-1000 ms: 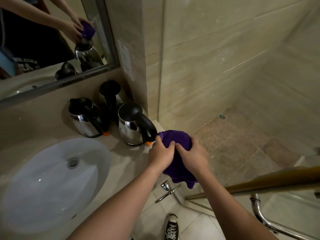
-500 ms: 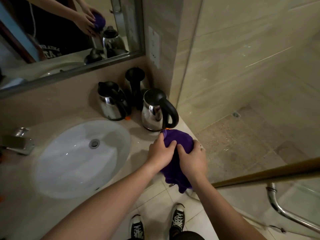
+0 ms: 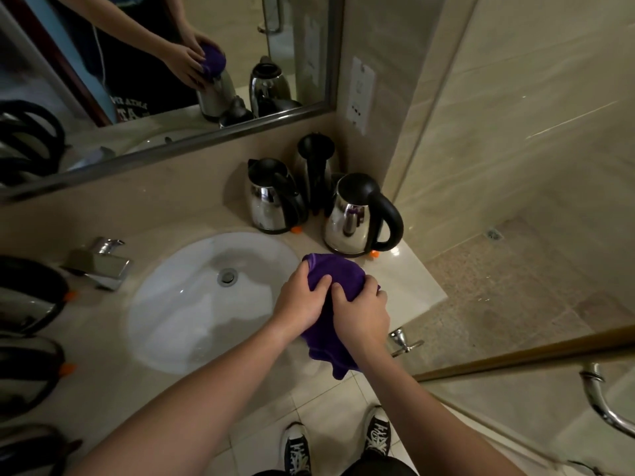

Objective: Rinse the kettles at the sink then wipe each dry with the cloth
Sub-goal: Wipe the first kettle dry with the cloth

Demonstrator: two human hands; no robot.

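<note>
Two hands work one purple cloth (image 3: 335,280) over the counter edge, at about four o'clock from the sink (image 3: 192,304): the left hand (image 3: 302,302) and the right hand (image 3: 360,314) sit knuckle to knuckle, fingers curled into the fabric, which is bunched over something rounded beneath it. What that is cannot be told directly from above; the mirror (image 3: 165,63) at twelve o'clock shows the hands pressing the cloth on top of an upright steel kettle, so the wiping step appears to be in hand. Both hands are equally near the cloth, with its loose tail hanging down toward six o'clock, past the counter's front edge. Three more kettles stand in the corner between twelve and one o'clock from the grip: the nearest kettle (image 3: 357,218) just beyond the cloth, handle turned to three o'clock, lid shut; a second kettle (image 3: 271,197) to its left, and a tall dark kettle (image 3: 316,173) between and behind them. The basin holds no kettle, only its drain (image 3: 227,277); the tap (image 3: 103,261) stands at nine o'clock. Further dark kettles (image 3: 27,297) crowd the left edge, likely awaiting their turn.
</note>
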